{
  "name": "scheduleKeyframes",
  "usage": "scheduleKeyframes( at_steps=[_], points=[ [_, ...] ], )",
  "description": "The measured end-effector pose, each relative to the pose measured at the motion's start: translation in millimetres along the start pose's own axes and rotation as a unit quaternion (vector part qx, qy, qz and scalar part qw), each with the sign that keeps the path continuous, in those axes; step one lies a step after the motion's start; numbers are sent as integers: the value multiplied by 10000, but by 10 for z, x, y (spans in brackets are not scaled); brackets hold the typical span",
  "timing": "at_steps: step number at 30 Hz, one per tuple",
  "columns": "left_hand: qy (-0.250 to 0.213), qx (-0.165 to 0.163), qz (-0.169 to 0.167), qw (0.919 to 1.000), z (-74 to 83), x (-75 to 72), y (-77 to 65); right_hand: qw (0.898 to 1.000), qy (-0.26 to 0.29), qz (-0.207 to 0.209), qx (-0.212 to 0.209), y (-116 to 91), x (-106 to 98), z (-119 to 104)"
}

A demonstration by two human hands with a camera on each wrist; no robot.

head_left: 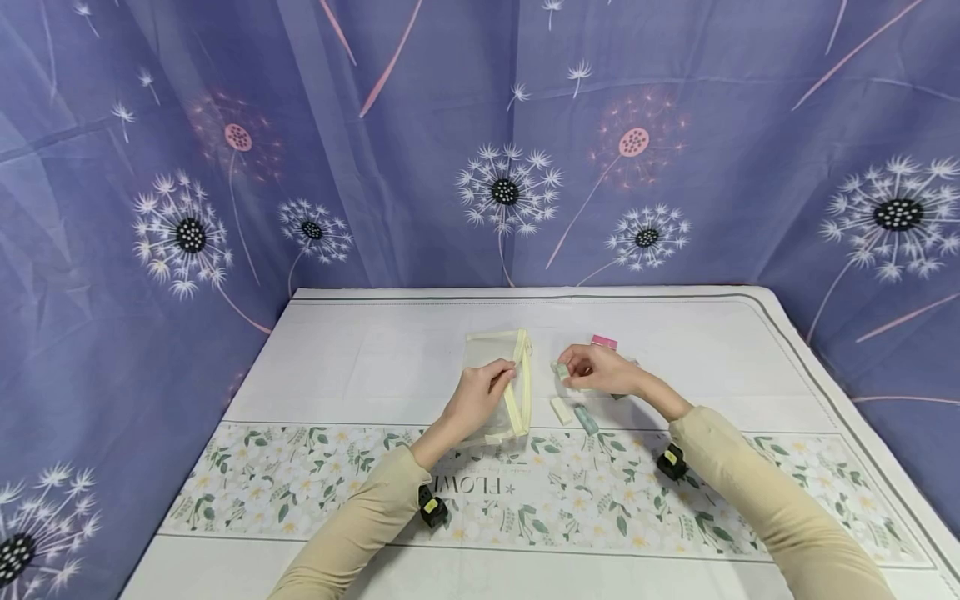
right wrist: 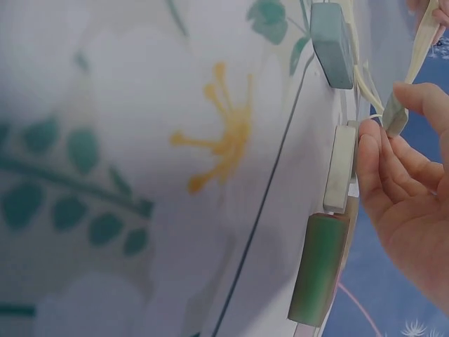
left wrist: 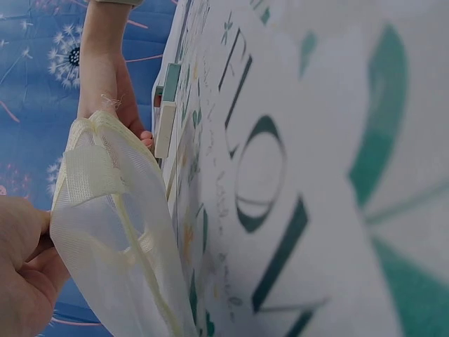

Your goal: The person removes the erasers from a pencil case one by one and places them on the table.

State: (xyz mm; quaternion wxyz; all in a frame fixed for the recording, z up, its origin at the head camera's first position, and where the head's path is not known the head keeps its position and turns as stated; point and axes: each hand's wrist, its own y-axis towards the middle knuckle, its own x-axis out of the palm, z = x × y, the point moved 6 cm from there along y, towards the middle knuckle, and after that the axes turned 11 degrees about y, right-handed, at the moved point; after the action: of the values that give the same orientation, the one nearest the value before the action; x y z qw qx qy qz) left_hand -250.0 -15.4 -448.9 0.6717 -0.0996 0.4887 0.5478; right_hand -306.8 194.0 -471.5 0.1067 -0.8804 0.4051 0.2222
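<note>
A see-through mesh zip pouch [head_left: 491, 350] with pale yellow trim lies on the table, its zipped edge toward the right. My left hand [head_left: 482, 398] pinches the upper layer of the pouch by that edge; in the left wrist view the mesh [left wrist: 133, 232] bulges up from the table. To the right, my right hand [head_left: 596, 369] holds a small pale green block [head_left: 561, 372] between thumb and fingers, near the pouch's mouth. Below this hand lie a cream block [head_left: 561, 410] and a grey-teal block [head_left: 587, 419].
Just beyond my right hand lies a pink block [head_left: 604, 342]. A dark green block [right wrist: 319, 267] and a pale block [right wrist: 340, 168] show beside the hand in the right wrist view. Under everything is a white tablecloth [head_left: 375, 358] with a floral band; purple curtains [head_left: 420, 208] stand behind.
</note>
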Motion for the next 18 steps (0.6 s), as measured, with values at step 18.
scheduleKeyframes(
  at_steps=[18],
  points=[
    [-23, -20, -60, 10000, -4, 4, -4, 9997, -113, 191, 51, -71, 7, -40]
  ],
)
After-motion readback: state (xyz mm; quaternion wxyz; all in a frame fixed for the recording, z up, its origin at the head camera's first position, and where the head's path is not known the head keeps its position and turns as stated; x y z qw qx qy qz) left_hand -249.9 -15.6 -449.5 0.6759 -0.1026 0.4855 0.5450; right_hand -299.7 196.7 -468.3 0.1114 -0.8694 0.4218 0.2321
